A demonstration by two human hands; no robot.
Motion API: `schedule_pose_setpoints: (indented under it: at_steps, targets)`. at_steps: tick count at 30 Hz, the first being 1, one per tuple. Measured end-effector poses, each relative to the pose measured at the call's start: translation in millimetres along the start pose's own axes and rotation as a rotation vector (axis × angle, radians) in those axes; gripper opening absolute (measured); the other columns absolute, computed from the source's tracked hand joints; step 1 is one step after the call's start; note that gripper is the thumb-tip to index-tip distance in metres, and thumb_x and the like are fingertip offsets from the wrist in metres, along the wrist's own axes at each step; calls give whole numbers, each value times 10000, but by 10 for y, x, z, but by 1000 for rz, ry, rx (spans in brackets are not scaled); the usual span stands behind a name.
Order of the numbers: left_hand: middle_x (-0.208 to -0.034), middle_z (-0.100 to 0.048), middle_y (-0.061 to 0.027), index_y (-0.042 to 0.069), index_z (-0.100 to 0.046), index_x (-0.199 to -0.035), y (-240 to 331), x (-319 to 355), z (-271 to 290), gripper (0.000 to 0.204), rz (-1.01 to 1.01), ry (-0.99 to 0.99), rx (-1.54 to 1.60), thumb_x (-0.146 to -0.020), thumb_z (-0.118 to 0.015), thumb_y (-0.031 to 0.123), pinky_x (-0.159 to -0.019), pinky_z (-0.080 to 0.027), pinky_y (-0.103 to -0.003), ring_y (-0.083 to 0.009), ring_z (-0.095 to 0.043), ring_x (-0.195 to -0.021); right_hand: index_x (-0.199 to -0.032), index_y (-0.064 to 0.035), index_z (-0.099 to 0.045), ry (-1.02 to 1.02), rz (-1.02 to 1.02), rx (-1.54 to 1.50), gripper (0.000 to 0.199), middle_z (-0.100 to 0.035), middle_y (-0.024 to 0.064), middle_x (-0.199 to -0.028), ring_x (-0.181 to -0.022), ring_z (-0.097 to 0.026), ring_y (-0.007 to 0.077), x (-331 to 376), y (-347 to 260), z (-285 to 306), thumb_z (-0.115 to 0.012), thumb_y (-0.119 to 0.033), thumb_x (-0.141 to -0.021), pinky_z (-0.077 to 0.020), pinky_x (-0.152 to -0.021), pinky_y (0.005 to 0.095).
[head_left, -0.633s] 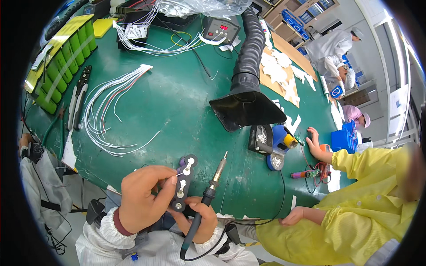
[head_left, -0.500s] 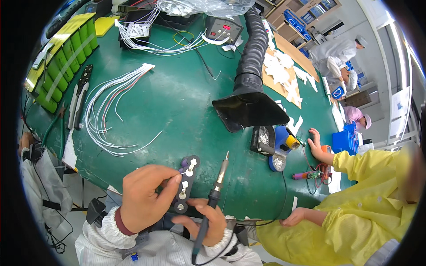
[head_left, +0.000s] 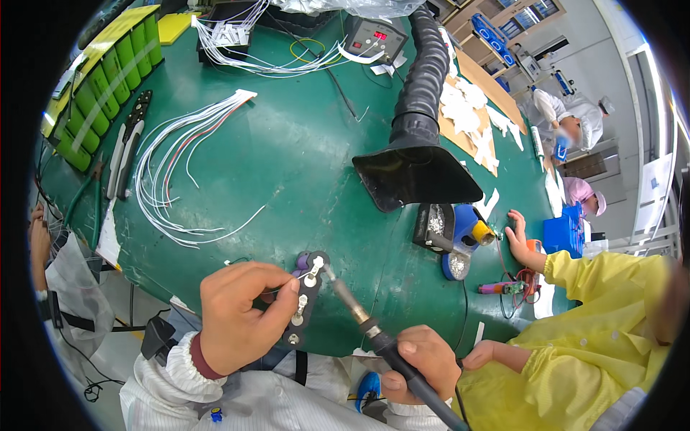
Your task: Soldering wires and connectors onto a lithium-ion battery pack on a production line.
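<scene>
A small battery pack [head_left: 307, 310] lies at the table's near edge, with a black holder, round metal terminals and a purple cell showing at its upper left. My left hand [head_left: 244, 316] is closed in a pinch beside it, holding a thin white wire [head_left: 305, 275] whose end reaches the upper terminal. In my right hand [head_left: 424, 363] is a soldering iron [head_left: 353, 307], gripped by its dark handle. The iron's tip is at the pack's upper terminal, close to the wire end; whether they touch is hard to make out.
A black fume extractor hood [head_left: 417, 176] hangs over the middle. Right of it stand a soldering iron stand [head_left: 471, 230] and a co-worker in yellow [head_left: 604, 309]. White wires [head_left: 172, 161], wire strippers [head_left: 128, 147] and green cells [head_left: 108, 90] lie left; a soldering station [head_left: 375, 37] stands behind.
My right hand has moved right, away from the pack's lower end, and the iron has swung so its tip meets the upper terminal. My left hand keeps its pinch on the wire.
</scene>
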State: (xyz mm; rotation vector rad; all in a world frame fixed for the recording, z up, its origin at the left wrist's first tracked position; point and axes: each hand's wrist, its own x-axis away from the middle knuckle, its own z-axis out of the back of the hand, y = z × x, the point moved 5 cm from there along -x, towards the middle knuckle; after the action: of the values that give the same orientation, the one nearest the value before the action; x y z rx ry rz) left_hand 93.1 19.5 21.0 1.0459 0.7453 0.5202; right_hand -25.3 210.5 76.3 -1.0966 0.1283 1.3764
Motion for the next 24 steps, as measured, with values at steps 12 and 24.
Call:
schedule_pose_setpoints:
  at_steps: [12, 24]
  targets:
    - [-776, -712, -79, 21, -658, -753, -3, 13, -34, 100, -71, 74, -36, -725, -749, -7, -548, -466, -309, -207, -610, -561, -992, 60, -671, -31, 9, -30, 286, -636, 109, -717, -582, -625, 238, -31, 48, -108, -769, -11, -733, -527, -533, 337]
    - [-789, -711, -73, 4, -672, -760, -7, 16, -26, 63, -62, 42, -36, -746, -712, -42, -560, -449, -288, -159, -588, -592, -961, 64, -681, 13, -6, -15, 251, -623, 100, -687, -552, -608, 223, -42, 65, -142, -748, 15, -724, -516, -511, 322]
